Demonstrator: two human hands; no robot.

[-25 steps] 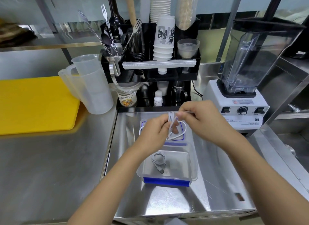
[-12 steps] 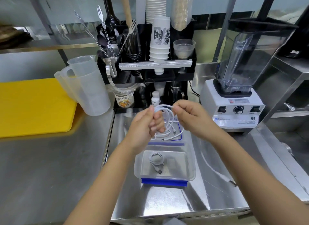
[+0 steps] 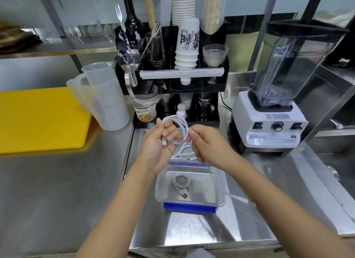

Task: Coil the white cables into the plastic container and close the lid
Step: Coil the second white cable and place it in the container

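Observation:
My left hand [image 3: 160, 142] holds a looped white cable [image 3: 182, 123] above the counter, with one plug lying across its fingers. My right hand [image 3: 206, 144] pinches the same cable at the loop's right side; a loose tail runs down past the container's right wall. Below the hands stands the clear plastic container [image 3: 219, 188] with a blue latch on its near edge. Inside it lies one small coiled white cable [image 3: 180, 182]. The container's lid [image 3: 175, 163], blue-edged, lies flat just behind it, mostly hidden by my hands.
A white blender [image 3: 269, 127] stands at the right. Behind the hands is a black organiser [image 3: 172, 85] with cups, cutlery and bottles. Two clear measuring jugs [image 3: 103, 100] and a yellow cutting board [image 3: 38, 119] are at the left. Steel counter lies all round.
The cable has gone from a loose bunch between my hands to a rounder loop held in my left hand. My right hand has shifted along the cable.

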